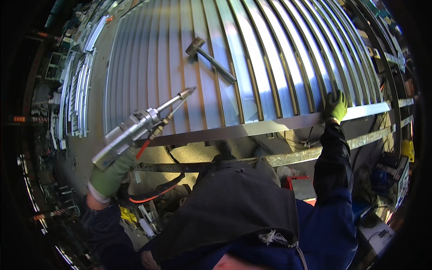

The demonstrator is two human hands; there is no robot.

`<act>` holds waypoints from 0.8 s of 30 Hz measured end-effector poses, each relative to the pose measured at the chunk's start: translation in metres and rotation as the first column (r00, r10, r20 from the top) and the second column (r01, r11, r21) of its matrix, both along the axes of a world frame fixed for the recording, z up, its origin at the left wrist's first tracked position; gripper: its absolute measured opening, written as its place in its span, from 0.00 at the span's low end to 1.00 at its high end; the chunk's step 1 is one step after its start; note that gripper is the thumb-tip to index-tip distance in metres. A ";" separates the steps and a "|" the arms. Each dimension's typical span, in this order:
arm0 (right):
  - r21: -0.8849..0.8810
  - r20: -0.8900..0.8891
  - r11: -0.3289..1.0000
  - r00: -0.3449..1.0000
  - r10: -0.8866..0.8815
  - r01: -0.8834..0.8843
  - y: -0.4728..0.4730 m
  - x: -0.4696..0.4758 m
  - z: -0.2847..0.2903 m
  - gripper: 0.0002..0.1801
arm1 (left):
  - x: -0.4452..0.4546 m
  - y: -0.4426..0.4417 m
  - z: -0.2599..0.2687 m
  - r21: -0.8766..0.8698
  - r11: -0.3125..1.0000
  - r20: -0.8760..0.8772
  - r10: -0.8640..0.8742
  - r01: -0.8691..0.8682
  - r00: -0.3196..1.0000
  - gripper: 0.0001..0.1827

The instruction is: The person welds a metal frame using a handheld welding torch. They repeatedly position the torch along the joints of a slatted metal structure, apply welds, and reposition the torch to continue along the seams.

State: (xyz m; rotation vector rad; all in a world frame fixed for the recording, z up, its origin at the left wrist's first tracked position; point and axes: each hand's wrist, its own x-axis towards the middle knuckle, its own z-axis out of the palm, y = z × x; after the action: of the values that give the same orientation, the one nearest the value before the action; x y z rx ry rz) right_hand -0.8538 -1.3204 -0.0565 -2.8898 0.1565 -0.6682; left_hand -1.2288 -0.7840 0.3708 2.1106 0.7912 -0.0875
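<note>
My left hand (113, 173), in a green glove, grips a silver handheld welding gun (130, 126), probably a laser welder. Its nozzle points up and right over the metal slats (182, 67), with a thin wire-feed tube and a red hose alongside. Gloved too, my right hand (336, 106) rests with fingers apart on the slat ends and the front metal rail (270, 128) of the slatted panel. A hammer (216, 64) with a metal handle lies on the slats, beyond the gun's tip. The fingers around the gun's handle are mostly hidden.
A rusty support beam (297, 156) runs between my body and the panel. Black and orange hose (155, 195) hangs below on the left. Metal profiles (79, 98) are stacked on the floor at left. Equipment (388, 175) stands at right, beside a dark steel frame (391, 81).
</note>
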 end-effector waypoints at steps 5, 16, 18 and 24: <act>-0.025 0.009 0.999 1.000 -0.024 0.024 -0.003 0.003 -0.008 0.33 | 0.105 -0.001 0.035 0.080 0.966 -0.210 -0.226 0.247 0.951 0.20; -0.056 -0.041 0.998 0.998 -0.038 0.036 -0.006 0.009 -0.011 0.33 | 0.255 0.008 -0.121 -0.440 0.775 -0.461 -0.629 0.454 0.626 0.22; -0.053 -0.050 0.998 0.998 -0.036 0.033 -0.007 0.008 -0.011 0.34 | 0.265 0.010 -0.141 -0.480 0.690 -0.426 -0.723 0.542 0.544 0.22; -0.024 -0.065 1.000 0.998 -0.009 0.007 -0.012 0.009 -0.009 0.33 | 0.282 0.010 -0.174 -0.599 0.660 -0.448 -0.745 0.453 0.494 0.22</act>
State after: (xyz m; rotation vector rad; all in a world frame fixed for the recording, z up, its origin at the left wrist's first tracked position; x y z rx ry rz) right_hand -0.8453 -1.3322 -0.0653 -2.9365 0.1696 -0.5819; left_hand -0.9470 -0.7743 0.1964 1.8185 0.2750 -1.3792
